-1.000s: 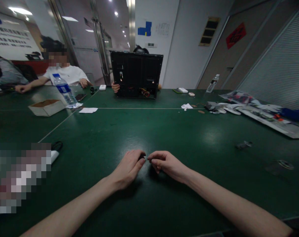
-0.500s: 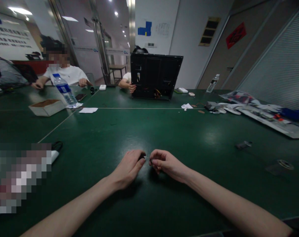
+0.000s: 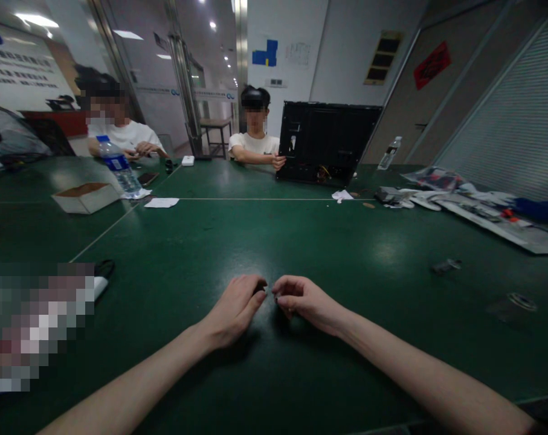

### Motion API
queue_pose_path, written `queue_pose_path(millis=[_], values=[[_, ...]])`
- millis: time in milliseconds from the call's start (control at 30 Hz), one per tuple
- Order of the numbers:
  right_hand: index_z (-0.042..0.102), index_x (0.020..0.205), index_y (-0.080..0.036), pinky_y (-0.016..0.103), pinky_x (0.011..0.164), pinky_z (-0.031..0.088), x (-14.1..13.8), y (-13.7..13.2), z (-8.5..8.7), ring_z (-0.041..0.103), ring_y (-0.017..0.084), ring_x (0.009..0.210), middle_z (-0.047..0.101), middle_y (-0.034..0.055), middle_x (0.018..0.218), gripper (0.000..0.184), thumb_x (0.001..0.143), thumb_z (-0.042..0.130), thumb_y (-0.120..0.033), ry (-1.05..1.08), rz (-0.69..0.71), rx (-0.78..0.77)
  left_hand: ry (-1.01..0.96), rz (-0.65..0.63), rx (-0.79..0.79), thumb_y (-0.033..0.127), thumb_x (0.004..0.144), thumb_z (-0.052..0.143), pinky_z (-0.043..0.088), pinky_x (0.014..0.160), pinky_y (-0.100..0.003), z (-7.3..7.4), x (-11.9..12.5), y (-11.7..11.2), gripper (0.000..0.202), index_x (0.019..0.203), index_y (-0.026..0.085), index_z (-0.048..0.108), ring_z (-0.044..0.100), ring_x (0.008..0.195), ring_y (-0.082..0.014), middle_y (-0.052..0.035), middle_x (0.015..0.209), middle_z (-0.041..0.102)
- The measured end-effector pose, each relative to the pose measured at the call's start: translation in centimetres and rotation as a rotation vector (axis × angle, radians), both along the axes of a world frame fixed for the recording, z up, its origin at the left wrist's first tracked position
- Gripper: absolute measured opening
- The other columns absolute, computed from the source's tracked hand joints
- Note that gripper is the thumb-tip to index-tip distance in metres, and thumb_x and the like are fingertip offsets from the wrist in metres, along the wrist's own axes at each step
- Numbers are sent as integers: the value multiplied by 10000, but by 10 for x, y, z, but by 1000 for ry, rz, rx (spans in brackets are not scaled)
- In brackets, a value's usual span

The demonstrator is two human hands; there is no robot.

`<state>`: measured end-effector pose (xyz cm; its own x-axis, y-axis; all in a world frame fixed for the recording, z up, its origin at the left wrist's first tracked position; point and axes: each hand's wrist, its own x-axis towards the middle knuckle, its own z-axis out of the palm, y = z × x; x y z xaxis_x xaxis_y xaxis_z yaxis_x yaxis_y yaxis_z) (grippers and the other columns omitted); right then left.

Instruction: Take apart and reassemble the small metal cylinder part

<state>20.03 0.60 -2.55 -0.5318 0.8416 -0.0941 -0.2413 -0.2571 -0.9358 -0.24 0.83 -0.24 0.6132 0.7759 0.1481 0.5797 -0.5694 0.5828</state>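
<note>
Both of my hands rest on the green table (image 3: 274, 241), close together near its front edge. My left hand (image 3: 236, 308) has its fingers curled in a pinch, thumb tip toward the right hand. My right hand (image 3: 303, 301) is curled too, with a tiny dark thing at its fingertips that I cannot make out. The fingertips of the two hands almost touch.
Across the table a person holds a black panel (image 3: 328, 142) upright. Another person sits at the far left behind a water bottle (image 3: 118, 164) and a cardboard box (image 3: 87, 196). Parts and bags (image 3: 477, 205) lie along the right side. Small parts (image 3: 446, 266) and a disc (image 3: 521, 300) lie to my right.
The person across the table has slid the black panel to the right, so that person now shows. My hands have barely moved.
</note>
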Motion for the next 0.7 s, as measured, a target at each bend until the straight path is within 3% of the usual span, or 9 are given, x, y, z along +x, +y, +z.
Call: queue_pose_path(millis=[167,267,333,400,533,633,700], values=[[621,833,-156,232,566,438,-5,-2,3,552,109,643,602,9,794,209,692,737,-259,-157,-43,139,8,-9,-13,381,955,221,398,878,-416,-2,-3,0,389,1085,160,513,517,937,-232,-92,1009,591],[650,850,-180,277,620,454,-2,-15,16,577,151,702,633,33,815,106,770,657,-250,-445,-82,425,5,-11,-24,379,957,222,392,889,-427,0,-5,-1,386,1098,155,503,511,960,-238,-98,1027,586],[670,878,-206,297,647,457,8,-27,25,579,169,728,644,44,831,98,813,605,-241,-638,-192,642,10,-15,-39,376,960,227,390,896,-431,3,-5,-2,378,1104,158,500,509,973,-239,-98,1045,584],[673,897,-221,310,658,464,27,-39,29,582,184,739,646,53,848,120,833,580,-260,-780,-380,758,15,-20,-53,373,964,228,394,896,-426,6,-4,-4,372,1111,164,499,512,973,-235,-96,1057,584],[662,941,-224,343,695,470,104,-56,21,606,219,780,657,64,933,211,814,583,-373,-1066,-826,735,12,-21,-46,373,962,230,407,883,-429,9,-3,-7,372,1101,164,505,521,945,-235,-98,1039,595],[664,982,-201,359,676,451,189,-70,13,622,251,769,666,93,944,306,793,566,-421,-1331,-1275,676,12,-15,-43,369,960,247,407,881,-430,9,-3,-8,357,1097,165,506,522,945,-235,-94,1037,597],[669,986,-164,393,644,416,248,-83,9,616,292,739,662,143,862,375,797,528,-455,-1519,-1455,626,12,-15,-42,366,960,257,402,886,-429,9,-2,-8,345,1093,168,507,521,952,-236,-92,1040,597]])
